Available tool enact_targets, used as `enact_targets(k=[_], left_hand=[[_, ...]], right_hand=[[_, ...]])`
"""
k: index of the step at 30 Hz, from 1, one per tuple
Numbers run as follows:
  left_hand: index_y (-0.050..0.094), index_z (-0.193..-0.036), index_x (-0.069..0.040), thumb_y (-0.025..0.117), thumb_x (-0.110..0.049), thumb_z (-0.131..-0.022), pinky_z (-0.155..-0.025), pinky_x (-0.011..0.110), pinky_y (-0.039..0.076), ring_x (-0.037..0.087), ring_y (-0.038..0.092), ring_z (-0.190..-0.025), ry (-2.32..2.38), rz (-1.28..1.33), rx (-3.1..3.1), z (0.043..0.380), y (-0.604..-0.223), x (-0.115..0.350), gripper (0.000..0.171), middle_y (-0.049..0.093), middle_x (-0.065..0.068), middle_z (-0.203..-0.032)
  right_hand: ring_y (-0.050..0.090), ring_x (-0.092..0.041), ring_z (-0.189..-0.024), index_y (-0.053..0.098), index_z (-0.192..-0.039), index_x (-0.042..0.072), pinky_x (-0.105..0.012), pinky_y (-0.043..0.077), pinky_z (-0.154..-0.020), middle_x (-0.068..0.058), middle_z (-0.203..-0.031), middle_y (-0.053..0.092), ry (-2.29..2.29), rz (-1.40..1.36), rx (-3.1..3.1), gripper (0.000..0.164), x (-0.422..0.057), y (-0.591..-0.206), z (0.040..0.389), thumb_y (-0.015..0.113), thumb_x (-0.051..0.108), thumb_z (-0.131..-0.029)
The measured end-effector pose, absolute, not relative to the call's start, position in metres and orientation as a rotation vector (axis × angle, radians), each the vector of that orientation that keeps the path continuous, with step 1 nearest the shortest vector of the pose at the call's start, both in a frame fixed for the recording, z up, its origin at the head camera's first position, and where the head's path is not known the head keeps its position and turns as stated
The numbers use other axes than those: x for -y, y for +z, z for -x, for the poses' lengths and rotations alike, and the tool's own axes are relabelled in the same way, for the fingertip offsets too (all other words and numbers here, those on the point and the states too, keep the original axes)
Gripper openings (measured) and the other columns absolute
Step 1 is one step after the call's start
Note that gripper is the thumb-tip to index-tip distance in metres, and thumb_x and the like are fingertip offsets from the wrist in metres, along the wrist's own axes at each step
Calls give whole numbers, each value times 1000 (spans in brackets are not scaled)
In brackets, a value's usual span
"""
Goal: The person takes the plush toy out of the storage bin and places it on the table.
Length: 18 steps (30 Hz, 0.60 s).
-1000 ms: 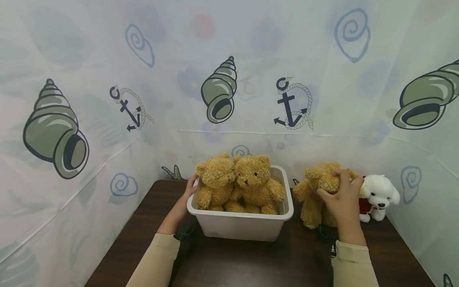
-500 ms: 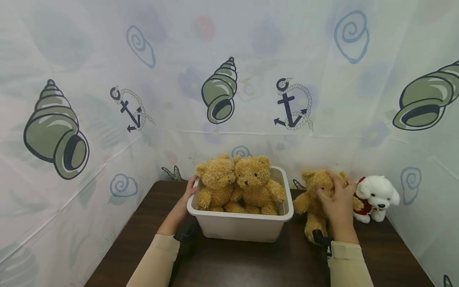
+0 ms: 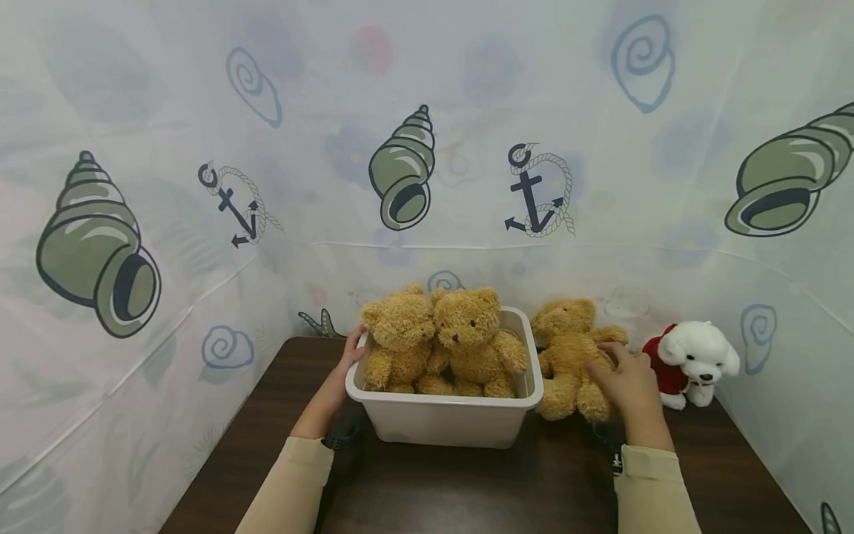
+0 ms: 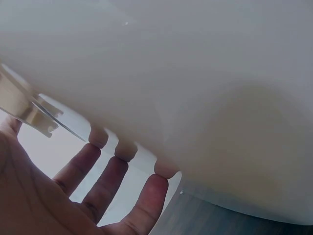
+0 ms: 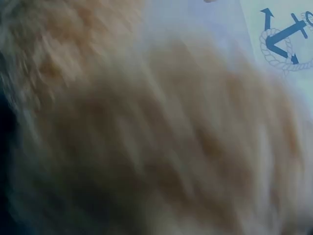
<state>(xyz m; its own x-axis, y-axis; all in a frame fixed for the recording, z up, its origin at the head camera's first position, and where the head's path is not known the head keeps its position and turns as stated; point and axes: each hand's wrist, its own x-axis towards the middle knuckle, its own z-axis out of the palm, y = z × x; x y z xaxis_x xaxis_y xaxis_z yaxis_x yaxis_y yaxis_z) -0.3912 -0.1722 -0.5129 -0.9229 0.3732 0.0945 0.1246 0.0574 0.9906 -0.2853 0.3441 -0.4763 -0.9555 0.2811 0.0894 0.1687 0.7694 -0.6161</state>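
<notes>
My left hand (image 3: 340, 374) holds the left rim of a white plastic bin (image 3: 447, 421). In the left wrist view its fingertips (image 4: 159, 183) press on the outer wall. Two curly tan teddy bears sit in the bin, the left bear (image 3: 400, 326) leaning on the right bear (image 3: 470, 334). Outside the bin, a third teddy bear (image 3: 570, 356) leans left against its right side. My right hand (image 3: 630, 386) is at this bear's right side, thumb and fingers apart. In the right wrist view blurred tan fur (image 5: 166, 137) fills most of the frame and the fingers are hidden.
A white plush dog (image 3: 697, 356) in a red garment sits at the right, beyond my right hand. All stands on a dark brown table (image 3: 454, 486). A curtain (image 3: 467, 185) printed with shells and anchors surrounds the table's back and sides.
The third bear has gone from upright under my right hand to tilted left against the bin. My right hand has come down from its head to its side. My left hand stays put.
</notes>
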Motion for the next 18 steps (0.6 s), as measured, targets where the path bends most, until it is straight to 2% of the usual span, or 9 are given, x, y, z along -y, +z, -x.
enact_targets(k=[4, 9, 13, 18], left_hand=[[-2, -161, -35, 35, -49, -103, -122, 67, 8, 36, -7, -158, 1960, -508, -2148, 392, -514, 173, 70, -15, 2, -170], [-3, -161, -35, 34, -50, -104, -121, 67, 10, 36, -6, -158, 1954, -527, -2154, 393, -513, 173, 70, -16, 0, -170], [-4, -161, -34, 33, -49, -105, -122, 66, 8, 35, -8, -158, 1955, -541, -2152, 392, -512, 173, 69, -16, 2, -170], [-4, -162, -30, 33, -46, -105, -122, 66, 7, 36, -10, -157, 1964, -556, -2143, 392, -512, 172, 69, -18, 4, -169]], right_hand=[[37, -65, -122, 42, -153, 12, -67, 43, -83, -45, -148, 24, 960, 340, 2830, 69, -345, -476, 284, 59, 50, -98], [32, -66, -129, 39, -154, 11, -67, 43, -84, -45, -153, 18, 986, 302, 2861, 74, -345, -468, 282, 54, 57, -98], [36, -61, -127, 43, -151, 11, -66, 43, -83, -43, -151, 24, 953, 289, 2846, 77, -345, -458, 277, 49, 65, -97], [36, -60, -129, 45, -149, 10, -66, 42, -83, -42, -151, 27, 924, 299, 2795, 77, -345, -444, 266, 47, 67, -97]])
